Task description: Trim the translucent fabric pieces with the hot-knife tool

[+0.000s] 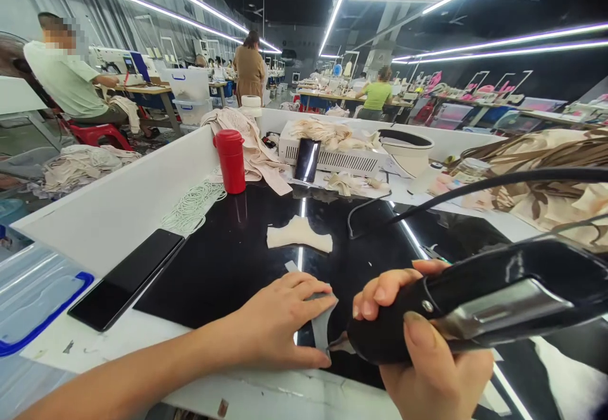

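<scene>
The white table (pixel 266 394) carries a glossy black board (pixel 228 268). The right hand (pixel 437 369) wraps around a black corded tool (pixel 508 299). Farther back lies 1 cream cutout (pixel 299 233). Nearer, a grey piece (pixel 320 326) lies beneath the left hand (pixel 278 322), thumb and fingers apart (tool tip (pixel 341 343) at the grey edge).

Two hands (pixel 285 322) (pixel 437 372), one black tool (pixel 503 309), at least one grey piece (pixel 321 328), one cream piece (pixel 300 235), one red cup (pixel 230 163)
</scene>
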Demonstrator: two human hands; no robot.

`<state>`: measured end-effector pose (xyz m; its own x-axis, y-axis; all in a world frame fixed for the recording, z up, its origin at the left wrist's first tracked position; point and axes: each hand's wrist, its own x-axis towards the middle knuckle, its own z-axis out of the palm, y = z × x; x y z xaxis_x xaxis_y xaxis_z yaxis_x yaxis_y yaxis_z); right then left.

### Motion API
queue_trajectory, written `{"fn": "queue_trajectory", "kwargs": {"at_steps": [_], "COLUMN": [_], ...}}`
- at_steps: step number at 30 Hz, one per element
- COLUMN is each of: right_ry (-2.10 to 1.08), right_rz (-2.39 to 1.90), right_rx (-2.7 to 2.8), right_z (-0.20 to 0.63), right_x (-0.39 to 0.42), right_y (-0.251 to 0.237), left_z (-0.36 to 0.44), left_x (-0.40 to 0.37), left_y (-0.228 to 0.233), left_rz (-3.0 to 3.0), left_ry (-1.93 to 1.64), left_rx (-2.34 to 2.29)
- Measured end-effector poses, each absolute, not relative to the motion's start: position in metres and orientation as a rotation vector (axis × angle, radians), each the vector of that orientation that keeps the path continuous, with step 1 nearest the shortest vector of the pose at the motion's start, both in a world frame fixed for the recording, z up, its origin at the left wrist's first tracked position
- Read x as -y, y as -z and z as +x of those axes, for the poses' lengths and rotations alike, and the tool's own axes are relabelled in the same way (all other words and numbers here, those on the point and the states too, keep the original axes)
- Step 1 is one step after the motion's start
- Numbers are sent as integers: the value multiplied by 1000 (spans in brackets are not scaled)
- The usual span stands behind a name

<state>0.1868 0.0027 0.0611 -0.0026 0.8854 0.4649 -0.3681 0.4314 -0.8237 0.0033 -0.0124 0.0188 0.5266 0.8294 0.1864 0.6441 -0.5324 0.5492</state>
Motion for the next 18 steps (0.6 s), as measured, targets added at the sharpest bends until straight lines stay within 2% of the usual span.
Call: {"fn": "queue_trajectory", "kwargs": {"at_steps": [18], "right_ry": [-961], "right_rz": [-643], "right_rx": [1074], "right_z": [208], "right_x": [-28], "right_y": [-69], "left_z": [2], "left_x": [10], "left_y": [-4], "left_rz": [2448], "left_ry": [-637], "left_rx": [-1213]}}
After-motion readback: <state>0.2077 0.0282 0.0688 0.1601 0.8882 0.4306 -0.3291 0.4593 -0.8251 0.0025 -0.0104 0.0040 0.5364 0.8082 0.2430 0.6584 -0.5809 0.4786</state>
